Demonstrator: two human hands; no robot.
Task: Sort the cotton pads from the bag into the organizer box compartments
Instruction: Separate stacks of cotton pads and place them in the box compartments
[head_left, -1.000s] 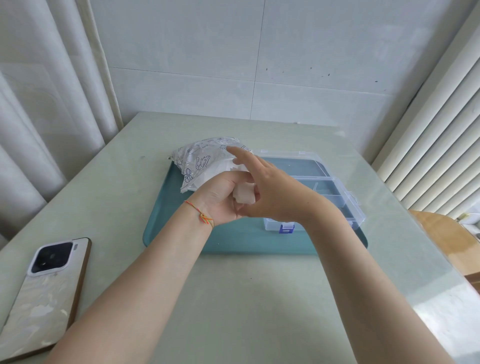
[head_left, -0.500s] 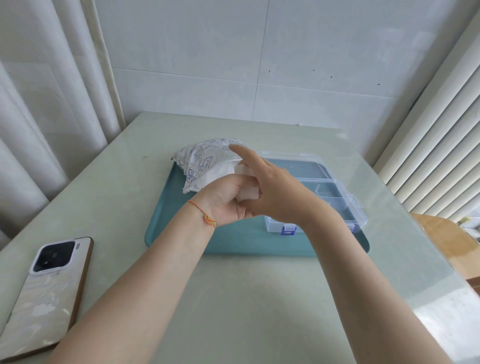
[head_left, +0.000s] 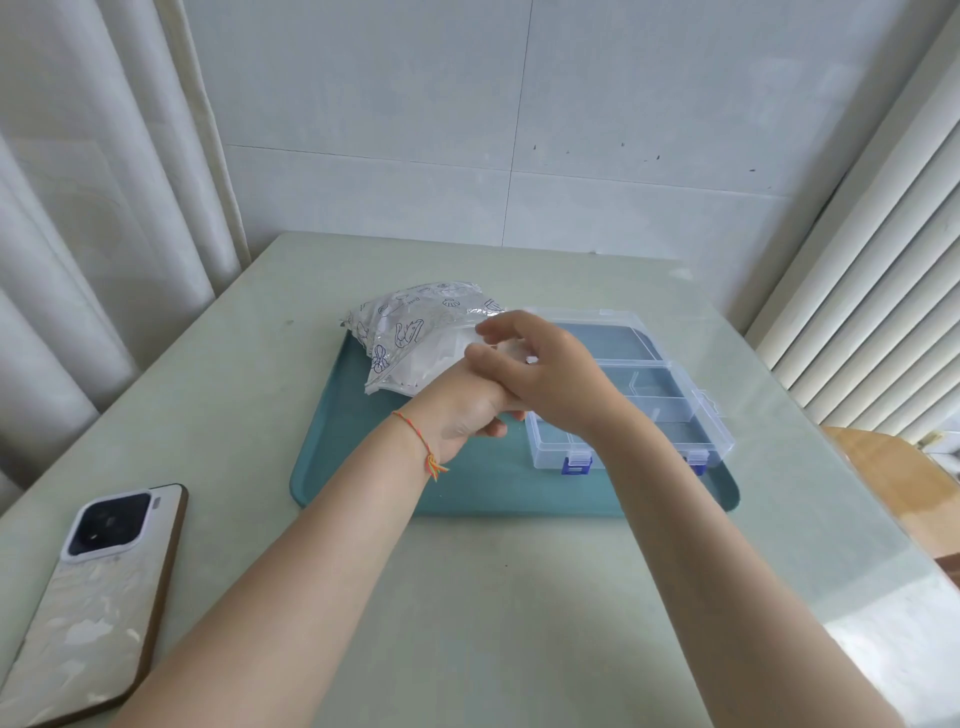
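Note:
A crinkly printed bag (head_left: 415, 332) of cotton pads lies at the back left of a teal tray (head_left: 467, 488). To its right on the tray stands the clear organizer box (head_left: 660, 400) with blue latches, its lid folded open behind it. My left hand (head_left: 462, 415), a thread bracelet on its wrist, grips a small stack of white cotton pads (head_left: 501, 344) above the tray, between bag and box. My right hand (head_left: 556, 374) lies over the stack, thumb and forefinger pinching at its top. Most of the stack is hidden by both hands.
A phone (head_left: 104, 587) lies face down at the table's near left edge. The pale green table (head_left: 493, 597) meets a tiled wall at the back. Curtains hang on the left, blinds on the right, and a wooden surface (head_left: 893, 473) shows past the right edge.
My right forefinger, pointing straight out before, has curled down onto the stack. Both hands rose slightly toward the bag and now cover the pads.

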